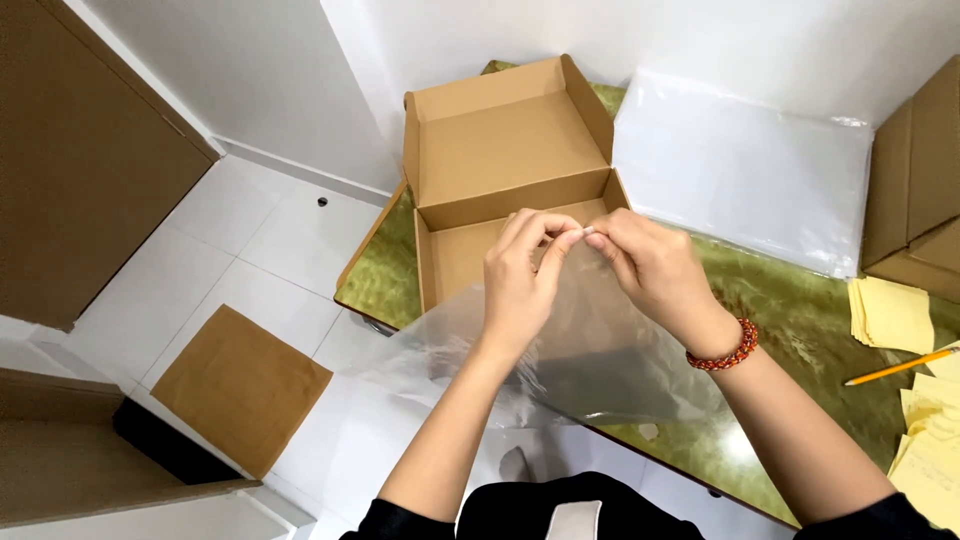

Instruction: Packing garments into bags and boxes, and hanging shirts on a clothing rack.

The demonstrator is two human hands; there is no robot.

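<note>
Both hands pinch the top edge of a clear plastic bag [590,350] that hangs down toward me over the table's near edge. My left hand [525,270] grips the edge with thumb and fingers. My right hand [650,265], with a red beaded bracelet [725,348] on its wrist, pinches the same edge right beside it; the fingertips almost touch. Just behind the hands sits an open brown cardboard box [500,150] with its lid standing up.
The green marbled table [800,310] also bears a stack of clear plastic bags [740,170], more cardboard boxes [915,180] at the far right, yellow paper slips [895,315] and a pencil [900,367]. A flat cardboard sheet [240,385] lies on the white tiled floor at left.
</note>
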